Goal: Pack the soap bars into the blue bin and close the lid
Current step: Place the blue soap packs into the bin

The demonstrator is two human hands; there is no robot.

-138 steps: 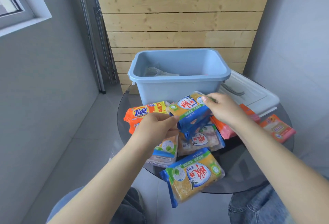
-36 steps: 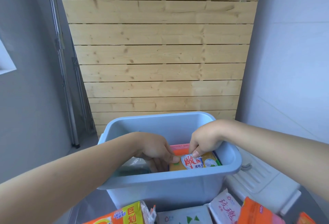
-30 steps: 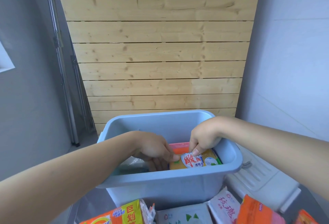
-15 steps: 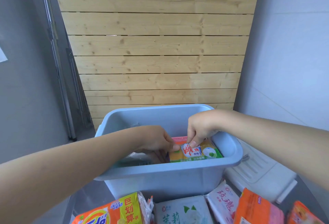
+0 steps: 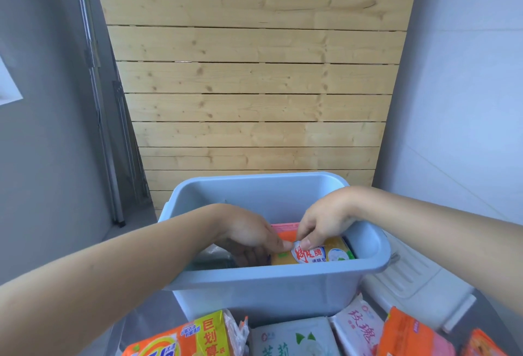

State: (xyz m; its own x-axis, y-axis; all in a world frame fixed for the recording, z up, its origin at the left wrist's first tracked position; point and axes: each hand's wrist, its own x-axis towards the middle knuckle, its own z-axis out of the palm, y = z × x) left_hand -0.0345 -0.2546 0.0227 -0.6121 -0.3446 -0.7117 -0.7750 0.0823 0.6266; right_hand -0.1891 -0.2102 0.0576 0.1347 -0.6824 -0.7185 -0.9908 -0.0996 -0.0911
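The blue bin stands on the table in front of me, its lid off. Both hands reach down into it. My left hand and my right hand pinch the two ends of a yellow soap pack that lies low inside the bin, on the right. A pink and orange pack lies behind it. On the table in front of the bin lie more soap packs: an orange and yellow one, a white and green one, a white and pink one and an orange one.
The white lid lies flat on the table to the right of the bin. Clear plastic wrap sits in the bin's left half. A wooden slat wall stands behind, grey walls on both sides.
Earlier both hands lifted the yellow soap pack from the pile on the table. It now lies inside the bin with both hands still on it. Over the last second the hands barely moved.
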